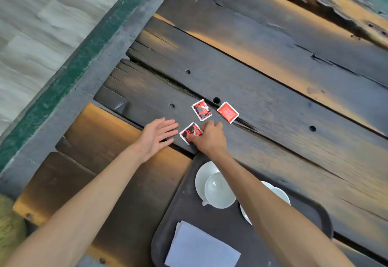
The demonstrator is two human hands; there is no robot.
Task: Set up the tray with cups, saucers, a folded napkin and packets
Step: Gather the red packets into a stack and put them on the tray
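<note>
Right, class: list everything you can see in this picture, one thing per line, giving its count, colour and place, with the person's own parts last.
Packets: three, red, black and white, on the wooden table beyond the tray.
Tray: one, dark brown, on the table nearest the person.
Cups: two, white, on saucers on the tray; one partly hidden by the right arm.
Saucers: two, white, on the tray.
Napkin: one, white, folded, on the tray's near end.
Table: one, dark weathered planks.
Left hand: open, flat, beside the nearest packet.
Right hand: fingers on the nearest packet.

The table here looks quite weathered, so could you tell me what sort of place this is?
Probably a rustic cafe or terrace: a rough plank table with bolt holes, a serving tray holding cups and a napkin, and red packets.
</note>
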